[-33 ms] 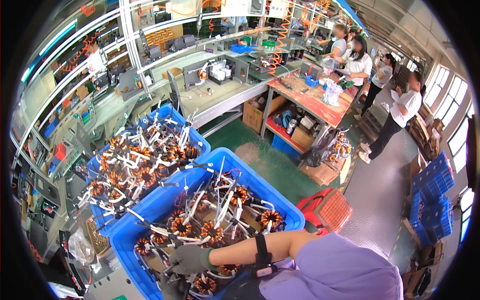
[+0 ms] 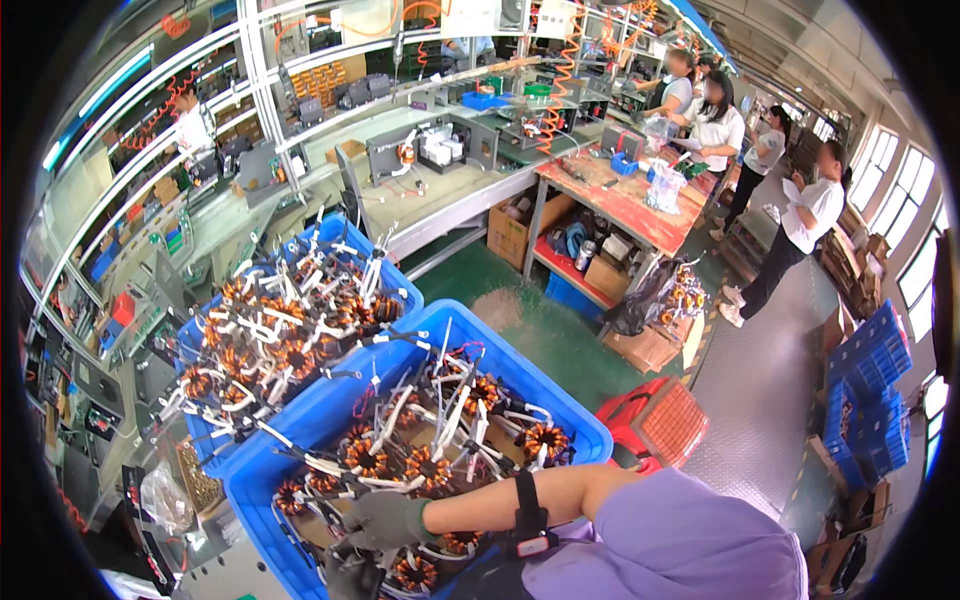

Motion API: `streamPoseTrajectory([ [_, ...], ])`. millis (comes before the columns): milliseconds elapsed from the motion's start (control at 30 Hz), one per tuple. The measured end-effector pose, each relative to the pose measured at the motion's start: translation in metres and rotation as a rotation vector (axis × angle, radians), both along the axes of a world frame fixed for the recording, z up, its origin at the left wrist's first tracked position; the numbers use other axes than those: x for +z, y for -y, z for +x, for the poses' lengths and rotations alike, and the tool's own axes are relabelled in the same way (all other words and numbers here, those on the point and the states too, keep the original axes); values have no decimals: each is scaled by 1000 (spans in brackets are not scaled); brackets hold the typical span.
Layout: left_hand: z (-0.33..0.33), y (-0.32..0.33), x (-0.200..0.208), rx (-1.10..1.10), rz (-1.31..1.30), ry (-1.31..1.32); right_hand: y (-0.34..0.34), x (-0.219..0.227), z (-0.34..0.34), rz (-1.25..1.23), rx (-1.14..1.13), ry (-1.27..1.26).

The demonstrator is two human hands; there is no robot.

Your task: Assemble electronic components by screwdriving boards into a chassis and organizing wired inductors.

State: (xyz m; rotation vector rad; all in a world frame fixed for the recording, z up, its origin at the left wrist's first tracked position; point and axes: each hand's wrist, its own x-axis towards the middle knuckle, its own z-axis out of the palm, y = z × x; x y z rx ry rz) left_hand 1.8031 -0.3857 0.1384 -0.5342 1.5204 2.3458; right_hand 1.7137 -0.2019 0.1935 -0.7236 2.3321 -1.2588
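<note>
Both my hands wear dark grey gloves and are low in the near blue bin [image 2: 560, 395], at its front left. My right hand [image 2: 388, 520] reaches in from the right, its fingers curled down around something I cannot make out. Just below it, my left hand [image 2: 350, 575] is partly visible, with its fingers hidden. Around them lie copper-wound toroidal coils with white-sleeved leads and black ends; one coil [image 2: 414, 572] sits just right of my left hand, and another coil [image 2: 428, 467] lies beyond my right hand. Brown cardboard shows between the coils.
A second blue bin [image 2: 405, 290], heaped with similar coils, adjoins the far left side. Beyond stands a workbench [image 2: 440, 205] with open housings. A red-topped table [image 2: 600, 195], a red crate [image 2: 672, 425] and stacked blue crates [image 2: 865, 350] are to the right. Several people stand at back right.
</note>
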Motion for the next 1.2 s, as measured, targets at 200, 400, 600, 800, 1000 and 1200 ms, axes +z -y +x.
streamPoseTrajectory([
  [200,11,-3,25,-42,-63,-120,6,-4,12,-94,-32,7],
  [400,9,-25,49,2,-8,-148,11,-19,7,-26,98,-94],
  [600,7,-24,40,-19,-100,-155,15,-39,4,-39,71,-155],
  [800,9,-25,32,33,-44,-33,11,-32,3,-73,16,344],
  [1000,8,-30,31,-45,-4,-87,-13,20,-8,-211,-84,-39],
  [1200,-1,-16,14,-115,16,-71,-14,8,-9,-59,34,-205],
])
